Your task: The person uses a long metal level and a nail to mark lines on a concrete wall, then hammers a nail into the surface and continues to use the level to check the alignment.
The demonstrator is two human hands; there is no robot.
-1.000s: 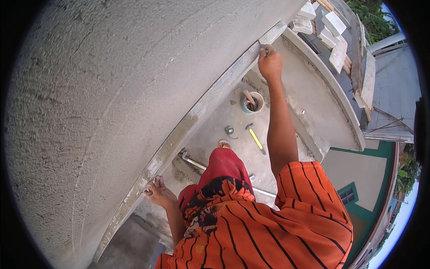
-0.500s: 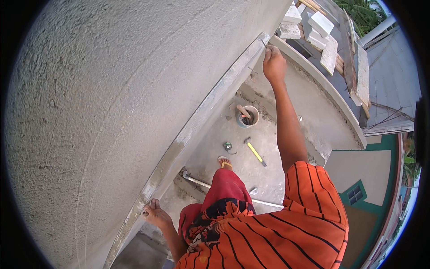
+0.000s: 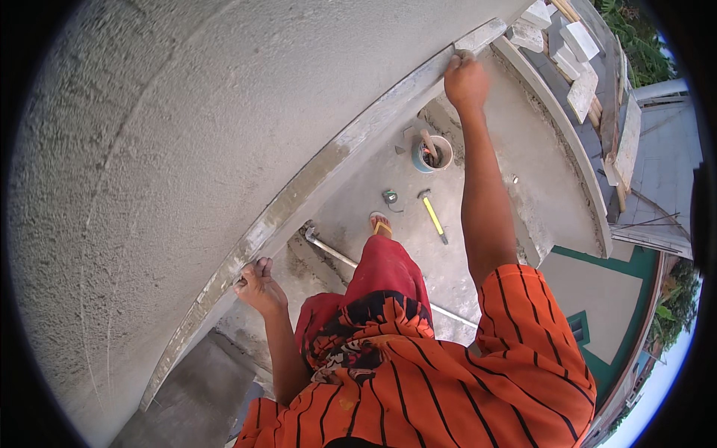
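Note:
A long, grey, mortar-smeared straightedge (image 3: pixel 320 172) lies slantwise against the rough grey plastered wall (image 3: pixel 172 157). Near its lower left end, my left hand (image 3: pixel 261 290) is closed on the edge, thumb and fingers pinching it. Toward its upper right end, my right hand (image 3: pixel 467 82) grips the same edge with the arm stretched far out; the fingertips are partly hidden. The plaster above the bar bears long faint curved lines and looks coarser at the far left.
On the concrete floor stand a bucket (image 3: pixel 423 159) with a wooden handle in it, a yellow-handled hammer (image 3: pixel 435 220) and a tape measure (image 3: pixel 390 196). A white pipe (image 3: pixel 334 254) crosses by my legs. White blocks (image 3: pixel 579 41) lie beyond a low wall (image 3: pixel 556 112).
The straightedge and both hands appear higher in the picture, while the view itself has shifted. My right hand now wraps the bar's edge rather than reaching its tip; the left hand keeps its hold.

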